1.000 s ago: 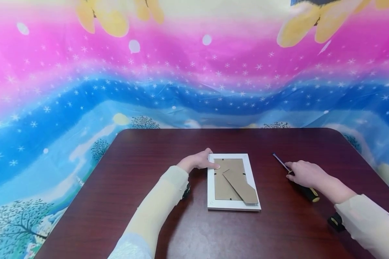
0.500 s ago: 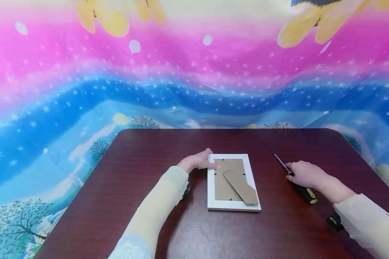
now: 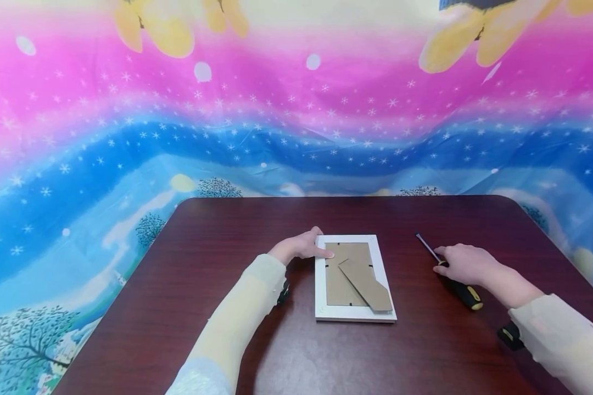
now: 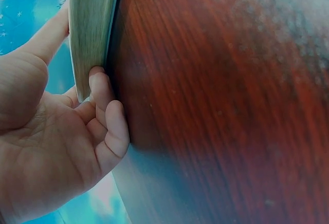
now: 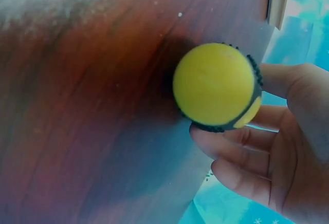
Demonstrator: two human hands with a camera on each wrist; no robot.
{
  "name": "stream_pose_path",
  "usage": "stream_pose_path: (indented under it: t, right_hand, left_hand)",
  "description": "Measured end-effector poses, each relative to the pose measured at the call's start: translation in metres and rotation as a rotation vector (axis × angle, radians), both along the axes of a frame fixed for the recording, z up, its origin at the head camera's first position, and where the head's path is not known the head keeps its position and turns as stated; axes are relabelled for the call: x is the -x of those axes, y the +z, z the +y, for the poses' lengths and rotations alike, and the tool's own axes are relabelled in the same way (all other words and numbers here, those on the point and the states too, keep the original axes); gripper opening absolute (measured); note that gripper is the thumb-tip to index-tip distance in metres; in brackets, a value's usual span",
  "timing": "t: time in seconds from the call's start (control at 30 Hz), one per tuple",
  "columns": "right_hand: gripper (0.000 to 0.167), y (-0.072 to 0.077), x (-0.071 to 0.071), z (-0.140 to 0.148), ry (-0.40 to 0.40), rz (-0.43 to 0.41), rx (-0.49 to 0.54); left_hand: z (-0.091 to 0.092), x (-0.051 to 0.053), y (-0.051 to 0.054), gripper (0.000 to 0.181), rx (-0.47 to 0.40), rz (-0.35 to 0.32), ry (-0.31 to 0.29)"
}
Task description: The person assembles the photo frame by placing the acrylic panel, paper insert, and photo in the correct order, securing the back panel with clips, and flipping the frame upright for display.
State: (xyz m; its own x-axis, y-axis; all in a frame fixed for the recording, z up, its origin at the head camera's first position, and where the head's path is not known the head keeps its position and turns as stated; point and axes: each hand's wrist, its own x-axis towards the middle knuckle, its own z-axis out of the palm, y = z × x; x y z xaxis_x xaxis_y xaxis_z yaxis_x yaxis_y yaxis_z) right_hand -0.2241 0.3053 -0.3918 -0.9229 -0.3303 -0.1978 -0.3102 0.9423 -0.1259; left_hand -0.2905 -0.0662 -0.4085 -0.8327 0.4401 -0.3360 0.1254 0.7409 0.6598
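A white picture frame (image 3: 321,285) lies back side up on the table, its brown backing board (image 3: 348,252) showing. A brown stand leg (image 3: 368,288) is set slantwise across that board. My left hand (image 3: 302,244) grips the frame's left edge near the far corner. Its thumb rests on top, and in the left wrist view the fingers curl under the frame's side (image 4: 92,29). To the right, my right hand (image 3: 466,264) holds a flat-bladed screwdriver (image 3: 469,296) by its black and yellow handle, the blade pointing away. The handle's yellow end (image 5: 213,85) fills the right wrist view's middle.
Everything rests on a dark red-brown wooden table (image 3: 202,307) with rounded far corners. Behind it hangs a pink and blue printed cloth (image 3: 277,109) with snowflakes and trees. A black wrist device (image 3: 511,336) shows beneath the right sleeve.
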Motion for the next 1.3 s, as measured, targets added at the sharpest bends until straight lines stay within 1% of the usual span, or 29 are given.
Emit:
stream_pose_path:
  t: [0.13, 0.33, 0.47, 0.6, 0.7, 0.77, 0.87, 0.93, 1.0, 1.03, 1.17, 1.3]
  right_hand:
    - [0.056, 0.005, -0.002, 0.000, -0.005, 0.034, 0.002]
    - [0.052, 0.018, -0.004, -0.003, 0.016, 0.170, 0.001]
    - [0.051, 0.027, -0.004, -0.006, 0.020, 0.193, 0.001]
    - [0.051, 0.032, -0.005, -0.014, 0.033, 0.200, 0.011]
    - [0.049, 0.032, -0.006, -0.022, 0.050, 0.206, 0.024]
    - [0.048, 0.031, -0.006, -0.028, 0.066, 0.212, 0.029]
    - [0.046, 0.029, -0.008, -0.037, 0.077, 0.204, 0.045]
    - [0.046, 0.027, -0.009, -0.042, 0.084, 0.189, 0.056]
    - [0.046, 0.025, -0.009, -0.046, 0.084, 0.168, 0.065]
    - [0.046, 0.024, -0.010, -0.048, 0.085, 0.156, 0.070]
    - [0.047, 0.019, -0.011, -0.056, 0.089, 0.113, 0.104]
    - [0.049, 0.013, -0.012, -0.063, 0.082, 0.045, 0.174]
  left_hand:
    - [0.001, 0.000, -0.001, 0.059, 0.008, 0.012, -0.002]
    - [0.002, -0.001, 0.000, 0.064, 0.080, 0.086, -0.029]
    - [0.001, 0.000, 0.000, 0.066, 0.098, 0.103, -0.032]
    - [0.001, 0.001, -0.001, 0.068, 0.112, 0.123, -0.040]
    - [-0.001, 0.000, -0.002, 0.066, 0.100, 0.129, -0.047]
    - [-0.004, 0.000, -0.002, 0.065, 0.074, 0.123, -0.042]
    - [-0.008, -0.003, -0.001, 0.066, 0.002, 0.076, -0.009]
    - [-0.011, -0.006, 0.000, 0.068, -0.034, 0.054, 0.021]
    - [-0.015, -0.011, 0.000, 0.072, -0.050, 0.040, 0.043]
    - [-0.017, -0.014, 0.000, 0.073, -0.050, 0.044, 0.050]
    - [-0.026, -0.028, -0.001, 0.074, -0.008, 0.100, 0.055]
    - [-0.032, -0.046, -0.001, 0.069, -0.002, 0.146, 0.056]
